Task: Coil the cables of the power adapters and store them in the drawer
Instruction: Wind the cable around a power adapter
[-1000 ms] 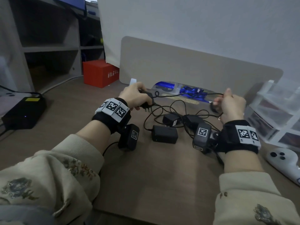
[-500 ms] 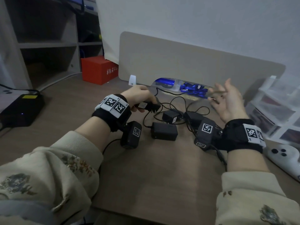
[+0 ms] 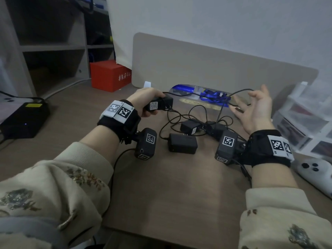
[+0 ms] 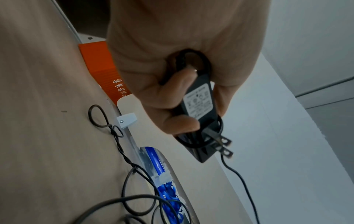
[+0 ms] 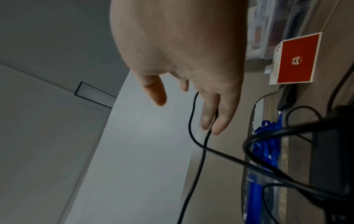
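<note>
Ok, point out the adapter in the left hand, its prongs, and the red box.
held adapter (image 4: 199,103), left wrist view, on its label.
prongs (image 4: 223,142), left wrist view, on one blade.
red box (image 3: 109,76), head view, front face.

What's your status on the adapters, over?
Left hand grips one power adapter, a few cable turns on it. Right hand open, its cable draped over the fingers. Three adapters lie loose on the desk, leads tangled.

Tangled cables (image 3: 195,115) and adapters (image 3: 182,145) crowd the desk's middle; its near edge (image 3: 179,203) lies open.
</note>
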### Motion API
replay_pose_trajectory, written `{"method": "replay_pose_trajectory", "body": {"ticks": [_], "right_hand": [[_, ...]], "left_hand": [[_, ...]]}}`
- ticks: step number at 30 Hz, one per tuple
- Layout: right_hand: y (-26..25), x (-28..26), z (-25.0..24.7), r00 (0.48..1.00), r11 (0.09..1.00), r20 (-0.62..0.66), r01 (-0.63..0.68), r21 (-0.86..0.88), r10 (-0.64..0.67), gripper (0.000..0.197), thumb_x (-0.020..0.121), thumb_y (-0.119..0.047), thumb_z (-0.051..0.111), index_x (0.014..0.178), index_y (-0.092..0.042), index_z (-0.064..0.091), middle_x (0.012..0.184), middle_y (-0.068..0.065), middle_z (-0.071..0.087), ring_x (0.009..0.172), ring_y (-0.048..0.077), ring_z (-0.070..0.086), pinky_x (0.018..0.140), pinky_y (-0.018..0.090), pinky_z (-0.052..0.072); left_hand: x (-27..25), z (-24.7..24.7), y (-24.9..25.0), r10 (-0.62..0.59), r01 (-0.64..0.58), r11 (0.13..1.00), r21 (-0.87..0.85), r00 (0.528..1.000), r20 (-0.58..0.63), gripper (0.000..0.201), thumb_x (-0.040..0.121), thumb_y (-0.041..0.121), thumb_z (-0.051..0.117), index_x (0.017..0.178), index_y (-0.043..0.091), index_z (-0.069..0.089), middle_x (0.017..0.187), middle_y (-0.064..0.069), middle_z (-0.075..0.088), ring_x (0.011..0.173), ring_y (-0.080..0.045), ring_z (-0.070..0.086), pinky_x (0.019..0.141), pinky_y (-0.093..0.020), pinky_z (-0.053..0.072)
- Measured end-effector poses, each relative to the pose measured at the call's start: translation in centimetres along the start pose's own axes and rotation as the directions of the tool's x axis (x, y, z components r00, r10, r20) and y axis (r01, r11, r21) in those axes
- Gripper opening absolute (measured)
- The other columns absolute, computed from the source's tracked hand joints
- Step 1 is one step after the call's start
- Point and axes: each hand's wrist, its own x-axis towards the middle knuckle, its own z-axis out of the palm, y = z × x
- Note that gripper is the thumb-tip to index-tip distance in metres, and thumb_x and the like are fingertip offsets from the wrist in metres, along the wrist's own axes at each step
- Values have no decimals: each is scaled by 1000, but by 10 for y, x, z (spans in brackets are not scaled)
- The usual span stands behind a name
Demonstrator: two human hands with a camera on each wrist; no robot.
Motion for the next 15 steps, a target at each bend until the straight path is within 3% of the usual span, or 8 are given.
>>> {"method": "replay_pose_trajectory", "body": {"ticks": [2, 4, 6, 9, 10, 12, 14, 15], "right_hand": [[4, 1, 4, 998, 975, 13, -60, -213, 65, 67, 96, -9, 41, 153, -33, 14, 104, -8, 51, 101, 25, 65, 74, 36, 53], [7, -1, 8, 986, 894, 70, -104, -436, 149, 63, 98, -12, 44, 152, -31, 19, 110, -3, 59, 90, 21, 66, 68, 33, 53], [12, -3, 14, 972, 805, 125, -91, -586, 200, 45, 98, -15, 46, 141, -27, 42, 116, 4, 67, 85, 18, 70, 65, 28, 51], [15, -4, 25, 986, 651, 168, 122, -749, 9, 20, 95, -16, 49, 100, -21, 67, 106, 6, 72, 101, 21, 67, 73, 28, 50], [15, -2, 27, 980, 567, 186, 190, -801, -65, 21, 94, -16, 49, 99, -20, 69, 109, 6, 70, 107, 23, 64, 84, 31, 49], [10, -3, 30, 967, 386, 191, 243, -890, -169, 30, 95, -18, 45, 117, -16, 66, 122, 9, 65, 116, 27, 57, 100, 37, 45], [2, -6, 34, 937, 238, 208, 278, -931, -283, 35, 96, -22, 44, 127, -17, 58, 130, 10, 59, 119, 30, 53, 102, 43, 43], [0, -10, 37, 912, 228, 266, 344, -911, -312, 36, 96, -24, 45, 130, -19, 55, 130, 9, 57, 119, 28, 53, 102, 43, 43]], "left_hand": [[-2, 5, 2, 7, -7, 1000, 1, 1000, -4, 16, 92, 24, 58, 104, 13, 56, 75, -6, 62, 48, -15, 53, 37, -14, 29], [-5, 11, 4, 15, -16, 999, 47, 1000, 21, 13, 94, 25, 57, 100, 14, 55, 78, -7, 63, 51, -15, 54, 39, -16, 30], [-7, 18, 3, 15, -22, 994, 103, 998, 69, 14, 94, 28, 58, 100, 16, 53, 84, -8, 64, 54, -14, 56, 39, -18, 33], [-8, 25, 1, 45, -65, 982, 175, 992, 118, 21, 94, 29, 60, 110, 17, 55, 88, -9, 63, 52, -14, 57, 35, -18, 34], [-9, 28, 1, 59, -83, 978, 192, 990, 129, 21, 94, 30, 60, 110, 17, 55, 87, -9, 63, 51, -14, 57, 35, -18, 34], [-11, 32, 2, 70, -100, 972, 212, 987, 147, 20, 95, 30, 60, 110, 17, 55, 86, -8, 63, 50, -14, 56, 35, -17, 33], [-14, 36, 3, 73, -109, 968, 227, 984, 161, 19, 95, 29, 60, 109, 17, 56, 85, -8, 62, 49, -14, 55, 36, -17, 32], [-15, 39, 4, 77, -118, 964, 240, 982, 175, 18, 95, 29, 60, 107, 17, 57, 84, -8, 62, 49, -14, 55, 36, -16, 31]]}}
